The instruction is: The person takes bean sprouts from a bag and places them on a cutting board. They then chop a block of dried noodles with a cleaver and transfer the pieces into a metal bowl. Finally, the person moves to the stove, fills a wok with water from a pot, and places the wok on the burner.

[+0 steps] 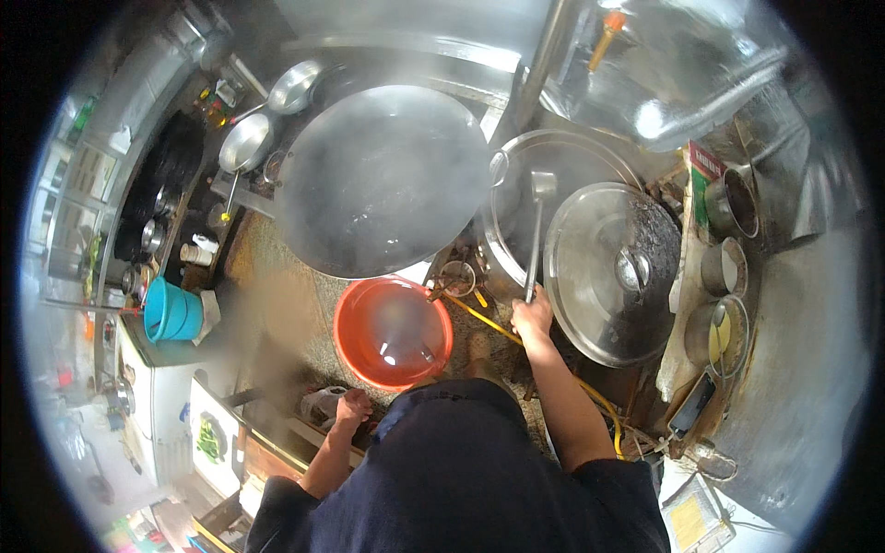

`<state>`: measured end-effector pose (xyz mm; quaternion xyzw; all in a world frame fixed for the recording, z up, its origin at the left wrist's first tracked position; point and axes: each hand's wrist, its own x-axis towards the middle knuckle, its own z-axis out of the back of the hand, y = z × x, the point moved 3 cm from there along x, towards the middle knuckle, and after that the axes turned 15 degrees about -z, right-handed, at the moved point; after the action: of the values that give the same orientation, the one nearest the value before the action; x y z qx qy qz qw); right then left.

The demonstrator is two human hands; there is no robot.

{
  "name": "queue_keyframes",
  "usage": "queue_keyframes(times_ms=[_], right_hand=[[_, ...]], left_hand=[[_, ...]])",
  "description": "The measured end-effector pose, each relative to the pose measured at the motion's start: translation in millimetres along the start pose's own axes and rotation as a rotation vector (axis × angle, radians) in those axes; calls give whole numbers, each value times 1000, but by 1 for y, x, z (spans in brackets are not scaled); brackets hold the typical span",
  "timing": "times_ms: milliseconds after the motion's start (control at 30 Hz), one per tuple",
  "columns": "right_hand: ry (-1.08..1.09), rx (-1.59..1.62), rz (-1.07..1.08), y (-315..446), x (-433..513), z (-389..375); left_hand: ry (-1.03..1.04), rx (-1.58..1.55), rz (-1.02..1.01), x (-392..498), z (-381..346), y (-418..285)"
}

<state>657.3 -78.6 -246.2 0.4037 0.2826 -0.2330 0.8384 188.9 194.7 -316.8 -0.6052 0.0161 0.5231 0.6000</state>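
My right hand (532, 314) grips the handle of a long metal ladle (538, 228), whose head is over a large metal pot (515, 162). A round metal lid (594, 276) with a loop handle lies tilted over the pot's right side. To the left steams a very large wok (380, 186), its contents blurred by steam. Below the wok stands an orange plastic basin (340, 332) with liquid in it. My left hand (353, 408) is curled beside my body, near a plastic bag (323, 401); whether it holds anything is hidden.
Two metal strainers or ladles (245, 143) lie left of the wok. A blue bucket (173, 311) stands further left. Along the right ledge are metal containers (722, 267) and a phone (693, 406). A yellow hose (494, 326) runs past my right arm. Steam blurs parts of the view.
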Motion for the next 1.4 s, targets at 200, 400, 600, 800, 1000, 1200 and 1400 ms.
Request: queue_keyframes(times_ms=[200,400,600,800,1000,1200,1400], right_hand=[[36,103,-150,39,19,-23],[382,409,-191,45,26,-3],[718,646,-271,12,10,38],[730,719,-261,-32,-31,66],[698,723,-238,-43,-77,104],[634,630,-58,-13,-124,149],[555,557,85,21,-148,180]], left_hand=[[-47,75,-4,-24,15,14],[-112,-169,202,-46,23,53],[-85,-80,172,-52,16,44],[10,-114,108,-19,18,13],[18,75,-53,5,11,-10],[14,154,-41,-10,-1,-16],[96,296,-49,-16,-2,10]])
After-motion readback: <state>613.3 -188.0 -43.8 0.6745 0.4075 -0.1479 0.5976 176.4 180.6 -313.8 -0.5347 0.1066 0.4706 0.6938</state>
